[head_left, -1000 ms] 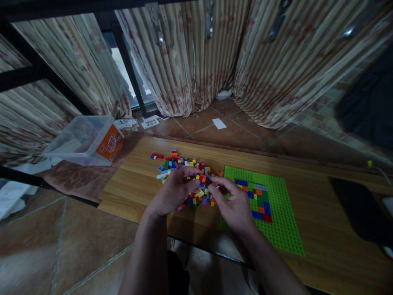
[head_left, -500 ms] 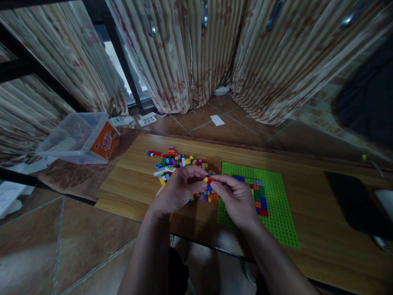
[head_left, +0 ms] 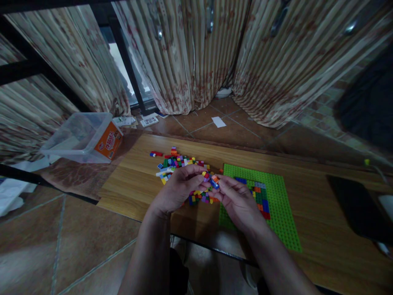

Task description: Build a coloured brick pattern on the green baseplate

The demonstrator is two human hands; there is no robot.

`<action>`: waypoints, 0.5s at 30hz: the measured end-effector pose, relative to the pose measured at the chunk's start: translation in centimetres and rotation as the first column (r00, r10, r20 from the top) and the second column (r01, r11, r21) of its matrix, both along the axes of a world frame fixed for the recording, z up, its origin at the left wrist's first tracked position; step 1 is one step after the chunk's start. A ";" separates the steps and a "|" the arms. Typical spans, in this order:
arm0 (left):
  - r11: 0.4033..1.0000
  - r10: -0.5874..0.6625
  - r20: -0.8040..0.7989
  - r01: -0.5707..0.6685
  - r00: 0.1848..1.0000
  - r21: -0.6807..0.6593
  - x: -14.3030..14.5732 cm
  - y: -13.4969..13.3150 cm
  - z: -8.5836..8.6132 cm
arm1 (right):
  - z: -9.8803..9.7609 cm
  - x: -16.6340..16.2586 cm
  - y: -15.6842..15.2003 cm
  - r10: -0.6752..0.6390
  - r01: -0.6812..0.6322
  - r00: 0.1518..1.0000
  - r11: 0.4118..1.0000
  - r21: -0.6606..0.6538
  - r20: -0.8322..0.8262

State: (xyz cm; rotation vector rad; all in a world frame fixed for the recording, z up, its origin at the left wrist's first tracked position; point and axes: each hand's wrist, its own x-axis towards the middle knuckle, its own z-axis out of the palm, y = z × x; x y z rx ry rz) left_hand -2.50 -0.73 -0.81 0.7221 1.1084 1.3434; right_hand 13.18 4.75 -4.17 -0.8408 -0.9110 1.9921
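My left hand (head_left: 183, 184) is closed, its thumb and fingers pinching a small yellow, red and purple cluster of toy bricks (head_left: 205, 176). Just beside it, my right hand (head_left: 238, 198) grips an orange, white and blue cluster of bricks (head_left: 215, 182) at its fingertips. A narrow gap shows between the two clusters. Beneath and behind the hands spreads a loose pile of coloured bricks (head_left: 181, 160), partly covered by my left hand. To the right lies a green baseplate (head_left: 281, 209) carrying rows of coloured bricks (head_left: 262, 200), which my right hand partly hides.
The wooden table (head_left: 129, 176) bears everything. A clear plastic bin (head_left: 76, 139) with an orange label stands off its left end. A flat black object (head_left: 353, 200) lies at the right. Curtains (head_left: 199, 61) hang beyond, and a white paper (head_left: 218, 121) is on the floor.
The bricks held together between my fingertips are now in two separate clusters, one in each hand. My right hand has turned and shifted slightly right. The view has moved a little.
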 end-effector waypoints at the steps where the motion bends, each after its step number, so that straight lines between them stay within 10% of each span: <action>1: 1.000 0.019 0.022 -0.019 1.000 -0.012 0.0 0.0 0.0 | -0.1 0.0 0.1 -0.013 0.013 1.000 1.000 0.017 0.011; 5: 0.993 0.102 0.065 -0.097 0.993 -0.069 -0.1 0.0 0.1 | -0.9 0.3 0.4 -0.127 0.076 0.971 0.967 0.245 0.202; 9: 0.990 0.125 0.058 -0.120 0.991 -0.075 0.0 -0.1 0.4 | -1.5 0.4 0.5 -0.296 -0.094 0.824 0.770 0.632 0.483; 15: 0.993 0.091 0.066 -0.085 0.994 -0.088 0.1 0.0 0.1 | -1.6 0.3 0.3 -0.330 -0.304 0.732 0.625 0.719 0.596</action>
